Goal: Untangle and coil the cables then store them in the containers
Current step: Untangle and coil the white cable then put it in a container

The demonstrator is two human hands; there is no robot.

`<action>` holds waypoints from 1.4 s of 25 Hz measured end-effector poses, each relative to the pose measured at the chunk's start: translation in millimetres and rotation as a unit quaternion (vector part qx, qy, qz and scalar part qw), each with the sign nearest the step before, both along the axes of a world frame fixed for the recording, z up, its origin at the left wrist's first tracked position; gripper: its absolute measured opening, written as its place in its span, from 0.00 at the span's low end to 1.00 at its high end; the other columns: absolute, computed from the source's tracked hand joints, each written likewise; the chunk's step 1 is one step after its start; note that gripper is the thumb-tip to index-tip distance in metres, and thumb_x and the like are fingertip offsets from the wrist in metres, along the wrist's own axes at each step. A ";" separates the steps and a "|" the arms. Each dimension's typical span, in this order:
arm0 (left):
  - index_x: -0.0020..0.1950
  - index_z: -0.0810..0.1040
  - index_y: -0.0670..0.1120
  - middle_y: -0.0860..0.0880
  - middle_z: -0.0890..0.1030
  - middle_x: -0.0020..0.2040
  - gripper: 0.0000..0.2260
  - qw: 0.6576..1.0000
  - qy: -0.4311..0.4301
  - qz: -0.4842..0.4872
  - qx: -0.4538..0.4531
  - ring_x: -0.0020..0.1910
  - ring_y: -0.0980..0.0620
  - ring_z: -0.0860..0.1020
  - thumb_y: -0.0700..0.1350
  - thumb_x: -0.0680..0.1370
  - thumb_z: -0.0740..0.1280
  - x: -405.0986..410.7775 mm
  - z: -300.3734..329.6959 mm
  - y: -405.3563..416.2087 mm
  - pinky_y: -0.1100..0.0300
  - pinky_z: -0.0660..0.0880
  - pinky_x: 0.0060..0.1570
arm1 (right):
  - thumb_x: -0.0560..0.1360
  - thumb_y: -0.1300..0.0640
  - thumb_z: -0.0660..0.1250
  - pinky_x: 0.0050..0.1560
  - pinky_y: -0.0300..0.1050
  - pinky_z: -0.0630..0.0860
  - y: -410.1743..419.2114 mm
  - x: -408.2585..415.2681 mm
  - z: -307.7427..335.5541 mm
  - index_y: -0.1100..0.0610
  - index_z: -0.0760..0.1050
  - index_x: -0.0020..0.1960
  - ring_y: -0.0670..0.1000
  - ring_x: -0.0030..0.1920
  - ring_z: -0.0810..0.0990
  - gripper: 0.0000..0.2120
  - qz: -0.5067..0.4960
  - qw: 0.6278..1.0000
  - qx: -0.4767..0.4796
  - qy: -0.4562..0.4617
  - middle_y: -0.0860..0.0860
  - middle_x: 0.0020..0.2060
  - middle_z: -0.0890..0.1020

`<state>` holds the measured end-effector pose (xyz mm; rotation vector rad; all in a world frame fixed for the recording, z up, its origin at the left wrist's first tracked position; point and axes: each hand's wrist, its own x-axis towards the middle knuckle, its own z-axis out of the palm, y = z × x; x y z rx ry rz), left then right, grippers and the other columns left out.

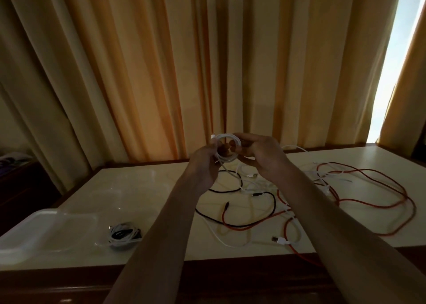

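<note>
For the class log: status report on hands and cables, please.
Left hand and right hand grip white coil, raised over table. Red cable, black cable tangled below. Container left.

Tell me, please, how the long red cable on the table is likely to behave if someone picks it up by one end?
The red cable lies in loose, wandering loops, so it is probably floppy and would trail. It crosses the black cable and white cables, so it may drag them. It looks thin, likely light.

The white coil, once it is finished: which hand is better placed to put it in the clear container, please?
Probably the left hand: the clear container lies on the table's left side, and both hands grip the white coil.
</note>
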<state>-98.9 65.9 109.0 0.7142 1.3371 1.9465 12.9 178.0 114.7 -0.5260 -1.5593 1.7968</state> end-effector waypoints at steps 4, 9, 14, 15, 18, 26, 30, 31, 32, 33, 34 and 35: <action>0.46 0.78 0.43 0.47 0.81 0.38 0.16 0.997 0.026 0.065 -0.028 0.43 0.49 0.78 0.47 0.88 0.56 8.0 -8.2 8.8 0.53 0.73 0.53 | 0.77 0.71 0.69 0.47 0.43 0.82 0.1 0.1 -12.1 0.54 0.85 0.55 0.54 0.55 0.86 0.16 -0.007 0.999 0.030 0.011 0.53 0.51 0.88; 0.46 0.74 0.45 0.46 0.73 0.39 0.15 0.978 0.159 0.100 -0.092 0.44 0.49 0.75 0.49 0.88 0.55 7.1 -25.7 13.6 0.52 0.71 0.53 | 0.73 0.57 0.79 0.59 0.47 0.79 22.8 17.2 -46.7 0.50 0.79 0.66 0.52 0.61 0.81 0.23 0.033 0.902 0.324 -0.282 0.53 0.63 0.81; 0.55 0.75 0.40 0.49 0.70 0.35 0.14 0.976 0.193 0.067 -0.078 0.35 0.56 0.76 0.47 0.88 0.54 14.3 -23.5 16.0 0.55 0.70 0.47 | 0.81 0.49 0.68 0.61 0.51 0.78 46.8 22.3 -76.8 0.56 0.85 0.58 0.57 0.61 0.82 0.14 -0.004 0.689 0.497 -0.527 0.55 0.57 0.85; 0.61 0.75 0.38 0.49 0.70 0.35 0.15 0.974 0.201 0.073 -0.071 0.35 0.55 0.76 0.48 0.88 0.54 11.7 -23.2 16.4 0.55 0.71 0.47 | 0.80 0.52 0.68 0.58 0.51 0.80 49.7 20.9 -73.4 0.55 0.86 0.54 0.57 0.57 0.83 0.11 -0.039 0.718 0.482 -0.501 0.55 0.53 0.86; 0.54 0.76 0.42 0.50 0.71 0.35 0.15 0.969 0.212 0.112 -0.061 0.36 0.53 0.73 0.49 0.88 0.54 3.1 -16.3 15.9 0.57 0.70 0.42 | 0.79 0.61 0.67 0.55 0.53 0.81 54.9 17.2 -43.7 0.55 0.86 0.52 0.56 0.52 0.85 0.09 -0.167 0.812 0.465 -0.311 0.54 0.50 0.87; 0.48 0.74 0.46 0.50 0.70 0.34 0.14 0.987 0.103 0.120 0.012 0.40 0.51 0.77 0.48 0.88 0.55 2.8 11.3 21.2 0.57 0.74 0.40 | 0.82 0.65 0.66 0.47 0.41 0.83 24.0 9.5 16.8 0.61 0.82 0.58 0.49 0.51 0.87 0.07 -0.147 0.932 0.323 0.082 0.55 0.49 0.87; 0.48 0.75 0.45 0.51 0.73 0.33 0.13 0.990 0.058 0.112 0.061 0.40 0.50 0.78 0.48 0.88 0.56 -0.1 8.6 17.6 0.49 0.78 0.48 | 0.82 0.68 0.66 0.52 0.47 0.85 23.3 4.8 12.6 0.60 0.81 0.59 0.53 0.56 0.86 0.09 -0.096 0.951 0.277 0.102 0.58 0.54 0.86; 0.47 0.75 0.45 0.51 0.73 0.33 0.13 0.989 0.053 0.114 0.073 0.41 0.48 0.77 0.47 0.88 0.57 -3.3 5.7 16.9 0.44 0.78 0.53 | 0.81 0.69 0.66 0.53 0.50 0.85 24.6 2.3 6.6 0.58 0.81 0.58 0.53 0.57 0.85 0.11 -0.083 0.956 0.275 0.065 0.57 0.54 0.86; 0.47 0.76 0.46 0.51 0.73 0.32 0.14 0.989 0.047 0.109 0.088 0.42 0.48 0.77 0.47 0.88 0.57 -5.6 3.7 16.0 0.40 0.77 0.58 | 0.81 0.69 0.66 0.54 0.54 0.85 27.4 0.9 0.9 0.58 0.82 0.58 0.54 0.57 0.85 0.11 -0.062 0.972 0.224 0.028 0.58 0.55 0.86; 0.47 0.76 0.46 0.52 0.73 0.32 0.13 0.989 0.042 0.101 0.100 0.40 0.50 0.77 0.47 0.88 0.57 -5.9 2.2 14.6 0.39 0.76 0.62 | 0.81 0.68 0.66 0.56 0.58 0.84 29.9 0.0 -4.4 0.59 0.82 0.58 0.56 0.56 0.86 0.10 -0.036 0.991 0.131 -0.001 0.59 0.55 0.86; 0.47 0.75 0.46 0.52 0.73 0.31 0.13 0.989 0.040 0.092 0.108 0.38 0.52 0.78 0.46 0.88 0.56 -5.9 0.3 13.4 0.40 0.76 0.62 | 0.81 0.65 0.66 0.58 0.60 0.83 30.3 0.1 -9.2 0.61 0.82 0.57 0.58 0.56 0.86 0.08 -0.012 0.999 0.032 -0.022 0.60 0.54 0.87; 0.47 0.75 0.46 0.53 0.72 0.31 0.13 0.990 0.045 0.084 0.107 0.36 0.54 0.79 0.46 0.88 0.56 -5.2 -1.5 12.3 0.41 0.76 0.61 | 0.81 0.62 0.67 0.59 0.60 0.83 30.0 0.3 -13.5 0.62 0.83 0.56 0.58 0.56 0.86 0.08 0.004 0.999 -0.037 -0.033 0.60 0.52 0.87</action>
